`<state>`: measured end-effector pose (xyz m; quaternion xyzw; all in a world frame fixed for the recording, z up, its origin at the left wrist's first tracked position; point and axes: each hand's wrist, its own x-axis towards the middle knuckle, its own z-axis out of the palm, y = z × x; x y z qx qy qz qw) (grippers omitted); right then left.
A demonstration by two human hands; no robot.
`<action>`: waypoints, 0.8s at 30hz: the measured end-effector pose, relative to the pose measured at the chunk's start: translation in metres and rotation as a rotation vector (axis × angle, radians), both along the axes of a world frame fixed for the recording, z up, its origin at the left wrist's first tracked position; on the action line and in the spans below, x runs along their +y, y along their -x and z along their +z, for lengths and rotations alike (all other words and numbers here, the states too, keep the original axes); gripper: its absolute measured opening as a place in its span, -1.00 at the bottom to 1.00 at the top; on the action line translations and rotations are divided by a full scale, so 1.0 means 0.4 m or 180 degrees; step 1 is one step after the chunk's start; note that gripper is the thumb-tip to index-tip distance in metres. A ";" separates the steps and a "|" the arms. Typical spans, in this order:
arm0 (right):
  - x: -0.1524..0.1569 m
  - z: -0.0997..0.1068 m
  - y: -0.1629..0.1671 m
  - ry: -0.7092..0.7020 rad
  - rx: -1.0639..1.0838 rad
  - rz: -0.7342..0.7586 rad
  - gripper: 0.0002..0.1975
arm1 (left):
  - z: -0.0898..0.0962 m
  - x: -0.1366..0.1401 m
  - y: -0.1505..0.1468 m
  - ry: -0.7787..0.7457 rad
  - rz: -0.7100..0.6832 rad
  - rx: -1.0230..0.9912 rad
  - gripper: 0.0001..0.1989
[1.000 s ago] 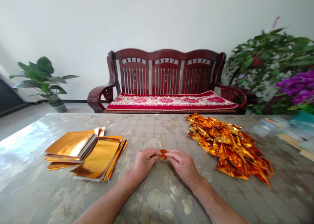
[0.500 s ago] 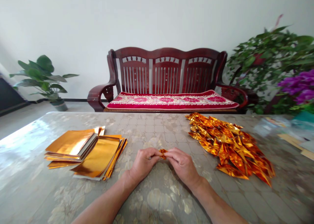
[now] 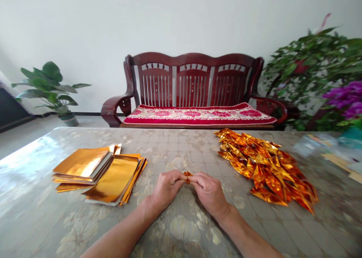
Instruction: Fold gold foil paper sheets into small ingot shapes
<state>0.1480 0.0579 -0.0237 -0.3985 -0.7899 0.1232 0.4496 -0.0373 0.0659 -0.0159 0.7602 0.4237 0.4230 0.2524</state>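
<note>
Between my hands, over the middle of the table, is a small piece of folded gold foil paper (image 3: 187,177). My left hand (image 3: 167,187) pinches its left end between thumb and fingers, and my right hand (image 3: 209,190) pinches the right end. The fingers cover most of the piece, so its full shape is hidden. To the left lie stacks of flat gold foil sheets (image 3: 113,178), some showing a grey underside. On the right is a heap of folded, pointed gold foil pieces (image 3: 263,163).
The table (image 3: 175,148) has a patterned, glossy cover. Clear plastic wrapping (image 3: 313,145) and tan strips (image 3: 339,163) lie at its right end. Behind stands a dark red wooden bench (image 3: 192,80) with a floral cushion. Potted plants (image 3: 51,88) flank it.
Both hands keep their pinch on the foil paper with hardly any movement. The view has shifted very slightly.
</note>
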 end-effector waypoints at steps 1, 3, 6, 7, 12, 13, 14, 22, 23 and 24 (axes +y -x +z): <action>0.000 -0.001 0.002 0.0018 0.0011 -0.0016 -0.78 | 0.001 -0.001 0.000 -0.0006 0.0026 0.0021 -0.85; -0.001 -0.001 0.004 0.0037 0.0042 -0.0042 -0.79 | 0.002 -0.004 -0.001 -0.0043 0.0062 0.0058 -0.85; -0.007 0.003 0.008 0.0045 0.0083 -0.0085 -0.80 | 0.000 -0.011 -0.003 -0.0130 0.0083 0.0098 -0.84; -0.010 0.005 0.009 0.0047 0.0097 -0.0100 -0.80 | -0.001 -0.013 -0.003 -0.0161 0.0087 0.0100 -0.84; -0.018 0.014 0.017 0.0015 0.0191 -0.0157 -0.80 | -0.005 -0.014 -0.006 -0.0233 0.0040 0.0009 -0.84; -0.017 0.015 0.018 0.0004 0.0202 -0.0179 -0.80 | -0.005 -0.012 -0.006 -0.0214 0.0021 -0.0012 -0.85; -0.015 0.015 0.018 0.0001 0.0208 -0.0192 -0.80 | -0.004 -0.009 -0.007 -0.0185 0.0007 -0.0034 -0.85; 0.008 0.017 -0.014 -0.0023 0.0056 -0.0204 -0.73 | -0.016 0.020 0.011 -0.0095 0.0166 0.0098 -0.80; 0.008 0.018 -0.018 -0.0042 0.0029 -0.0211 -0.71 | -0.019 0.022 0.013 -0.0108 0.0168 0.0120 -0.81; 0.008 0.019 -0.020 -0.0061 0.0019 -0.0205 -0.69 | -0.021 0.024 0.014 -0.0115 0.0166 0.0132 -0.82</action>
